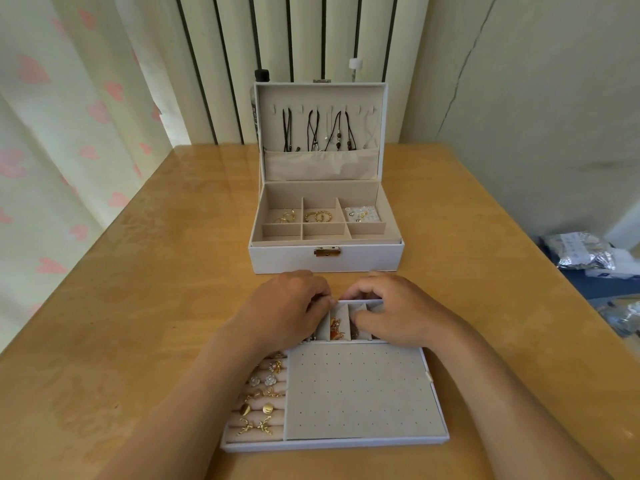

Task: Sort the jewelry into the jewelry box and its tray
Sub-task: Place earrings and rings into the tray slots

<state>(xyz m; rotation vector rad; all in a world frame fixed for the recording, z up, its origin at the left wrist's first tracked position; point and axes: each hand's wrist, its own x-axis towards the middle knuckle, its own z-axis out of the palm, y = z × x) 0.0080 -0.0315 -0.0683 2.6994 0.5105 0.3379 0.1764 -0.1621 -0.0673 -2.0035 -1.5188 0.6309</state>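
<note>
Centrally, the tray [332, 443] lies on the table [138, 271] close to the person, with gold earrings [336, 329] in the narrow slots [356, 311] of its far row, rings [263, 393] seated in the padded rolls at its left, and a bare perforated panel [360, 393]; the jewelry box [325, 259] stands open just beyond it, necklaces [322, 133] hung inside the lid and hoops [320, 216] in its rear compartments. Judged from this, the step in hand is settling a small piece into a far slot: it is best done by keeping the piece low between the slot walls before release, steadying the tray with the other hand, and keeping hooks apart from the earrings already lying there, which could tangle. Left hand [287, 303]: fingers curled, tips at the tray's far rim. Right hand [394, 306]: fingers curled over the far rim, thumb tip down at a slot. Whether either hand pinches a piece of jewelry or merely grips the rim cannot be told, since the fingertips hide it
</note>
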